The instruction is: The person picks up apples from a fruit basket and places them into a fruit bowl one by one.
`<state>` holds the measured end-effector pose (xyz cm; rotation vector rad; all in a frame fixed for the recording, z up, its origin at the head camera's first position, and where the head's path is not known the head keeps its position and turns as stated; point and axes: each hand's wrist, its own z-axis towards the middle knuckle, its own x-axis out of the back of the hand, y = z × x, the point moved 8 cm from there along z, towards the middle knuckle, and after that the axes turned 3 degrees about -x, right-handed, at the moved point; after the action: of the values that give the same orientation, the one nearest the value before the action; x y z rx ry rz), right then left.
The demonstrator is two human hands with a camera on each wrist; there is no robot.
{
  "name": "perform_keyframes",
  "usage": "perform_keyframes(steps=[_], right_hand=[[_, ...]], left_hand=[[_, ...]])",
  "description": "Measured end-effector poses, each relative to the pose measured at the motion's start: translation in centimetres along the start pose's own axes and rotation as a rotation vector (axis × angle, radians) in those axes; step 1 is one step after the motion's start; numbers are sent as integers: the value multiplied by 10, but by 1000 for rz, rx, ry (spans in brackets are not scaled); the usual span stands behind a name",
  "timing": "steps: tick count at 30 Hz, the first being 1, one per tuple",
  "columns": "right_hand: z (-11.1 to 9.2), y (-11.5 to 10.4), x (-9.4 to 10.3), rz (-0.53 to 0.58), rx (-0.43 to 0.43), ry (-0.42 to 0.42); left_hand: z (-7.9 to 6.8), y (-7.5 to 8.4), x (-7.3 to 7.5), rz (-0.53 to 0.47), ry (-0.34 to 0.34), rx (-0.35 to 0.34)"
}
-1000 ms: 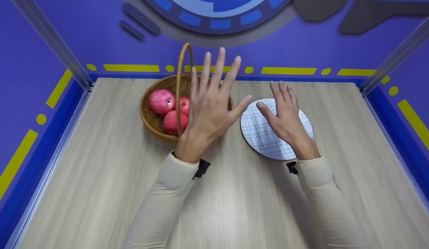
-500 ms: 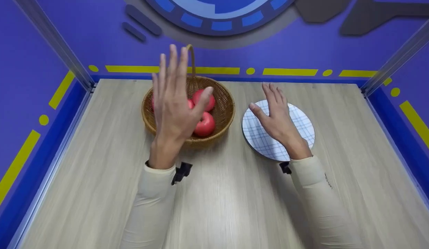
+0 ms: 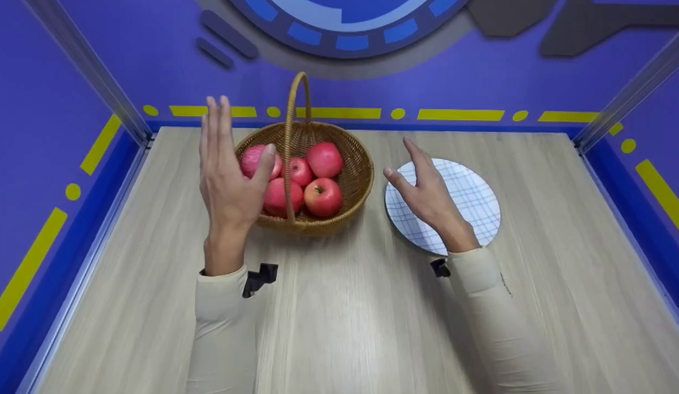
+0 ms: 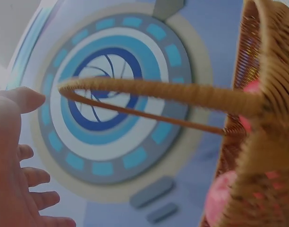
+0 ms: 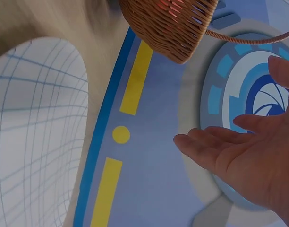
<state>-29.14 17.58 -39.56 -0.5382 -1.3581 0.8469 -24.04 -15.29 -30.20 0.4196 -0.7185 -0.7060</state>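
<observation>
My left hand (image 3: 230, 189) is raised with its fingers straight and close together, pointing away from me, and the thumb stands well apart from them; it has hold of nothing. Just to its right on the table (image 3: 339, 317) sits a wicker basket (image 3: 357, 169), and from above my thumb crosses in front of the basket's left side, though from my left wrist I see a gap between the hand and the wicker. Five red apples (image 3: 324, 198) show inside the basket, to the right of that thumb, the leftmost one partly covered by it. The basket's handle (image 3: 289, 137) stands upright, arching over the fruit from the near rim to the far one. My right hand (image 3: 430, 200) is raised too, its thumb and forefinger spread apart, the other fingers hidden from above but seen from my right wrist as only slightly bent; it holds nothing either. Below it, and reaching out to its right, lies a round white plate (image 3: 473, 191) with blue checked lines, apart from my fingers. The basket is to the left of this hand. Beyond both hands rises a blue wall (image 3: 536, 82) with yellow marks along its foot.
</observation>
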Motion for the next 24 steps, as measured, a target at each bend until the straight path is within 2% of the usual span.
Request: perform_keyframes(steps=[11, 20, 24], right_hand=[[3, 7, -18, 161, -14, -3], [3, 10, -31, 230, -47, -34], [5, 10, -38, 255, -57, -43]], left_hand=[[-25, -52, 0, -58, -56, 163], [-38, -84, -11, -141, -117, 251], [-46, -101, -15, -193, -124, 332]])
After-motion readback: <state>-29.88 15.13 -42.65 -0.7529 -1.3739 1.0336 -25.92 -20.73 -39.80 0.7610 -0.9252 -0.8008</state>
